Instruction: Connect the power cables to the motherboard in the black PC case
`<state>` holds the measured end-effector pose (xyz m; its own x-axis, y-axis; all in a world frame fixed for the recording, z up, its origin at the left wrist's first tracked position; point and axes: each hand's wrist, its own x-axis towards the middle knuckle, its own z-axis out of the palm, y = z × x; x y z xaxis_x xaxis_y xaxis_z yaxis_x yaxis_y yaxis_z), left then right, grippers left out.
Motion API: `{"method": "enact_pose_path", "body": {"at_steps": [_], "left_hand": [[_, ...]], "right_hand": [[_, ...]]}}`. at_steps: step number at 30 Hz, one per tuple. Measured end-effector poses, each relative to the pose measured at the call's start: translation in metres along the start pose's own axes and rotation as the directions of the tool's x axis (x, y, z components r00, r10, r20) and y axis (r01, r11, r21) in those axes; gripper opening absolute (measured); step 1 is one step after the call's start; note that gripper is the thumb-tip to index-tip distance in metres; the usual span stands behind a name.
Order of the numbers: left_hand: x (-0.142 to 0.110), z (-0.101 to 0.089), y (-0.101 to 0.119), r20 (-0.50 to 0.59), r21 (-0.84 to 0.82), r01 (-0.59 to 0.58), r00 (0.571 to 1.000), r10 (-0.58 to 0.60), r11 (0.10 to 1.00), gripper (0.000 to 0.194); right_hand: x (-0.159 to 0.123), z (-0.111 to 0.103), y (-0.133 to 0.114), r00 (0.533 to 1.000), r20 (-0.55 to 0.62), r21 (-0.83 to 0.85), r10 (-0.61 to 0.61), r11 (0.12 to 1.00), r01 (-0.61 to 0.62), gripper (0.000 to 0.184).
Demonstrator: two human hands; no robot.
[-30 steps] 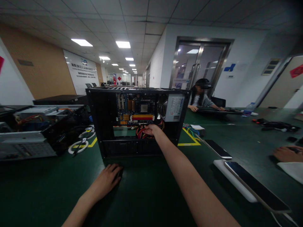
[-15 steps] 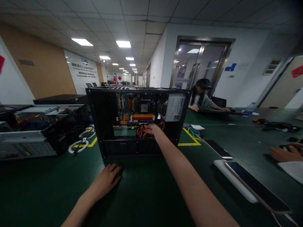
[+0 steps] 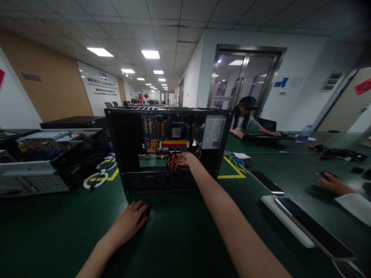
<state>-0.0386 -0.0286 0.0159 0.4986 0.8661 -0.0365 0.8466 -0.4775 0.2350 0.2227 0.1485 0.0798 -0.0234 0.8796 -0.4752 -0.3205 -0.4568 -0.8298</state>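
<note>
An open black computer case [image 3: 145, 181] stands upright on the green table in front of me. Inside it are a motherboard [image 3: 176, 132], red and yellow memory slots [image 3: 174, 144] and a power supply [image 3: 214, 132] at the upper right. My right hand [image 3: 184, 158] reaches into the case, its fingers closed on a bundle of coloured power cables [image 3: 172, 163] below the motherboard. Part of the bundle is hidden behind the hand. On the tabletop, near the case's lower left front corner, my left hand [image 3: 133, 216] lies flat with fingers spread, holding nothing.
Another opened computer case [image 3: 31, 170] lies at the left, beside a coiled white cable [image 3: 95, 180]. To the right are a phone [image 3: 266, 182], another phone [image 3: 314, 227] and a white slab [image 3: 285, 220]. A co-worker's hand [image 3: 336, 184] holds a dark object; another person [image 3: 246, 116] sits farther back.
Both my hands stay almost where they were, the right one still at the cables. At the far right, the co-worker's hand has moved left, now with a small dark object lifted in it.
</note>
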Motion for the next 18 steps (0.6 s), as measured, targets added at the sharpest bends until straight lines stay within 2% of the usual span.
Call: {"method": "enact_pose_path", "body": {"at_steps": [7, 15, 18], "left_hand": [[0.001, 0.001, 0.0, -0.026, 0.002, -0.007, 1.0, 0.007, 1.0, 0.038], [0.002, 0.005, -0.006, -0.035, 0.004, -0.024, 0.999, 0.024, 1.0, 0.039], [0.001, 0.005, -0.006, -0.028, 0.021, -0.012, 1.0, 0.013, 1.0, 0.04]], "right_hand": [[0.006, -0.003, 0.001, 0.999, 0.038, -0.048, 0.015, 0.999, -0.014, 0.009], [-0.006, -0.003, 0.001, 0.996, 0.09, -0.189, 0.028, 0.982, -0.01, 0.004], [-0.005, -0.004, 0.001, 0.999, 0.046, -0.212, 0.008, 0.977, 0.002, 0.004]]}}
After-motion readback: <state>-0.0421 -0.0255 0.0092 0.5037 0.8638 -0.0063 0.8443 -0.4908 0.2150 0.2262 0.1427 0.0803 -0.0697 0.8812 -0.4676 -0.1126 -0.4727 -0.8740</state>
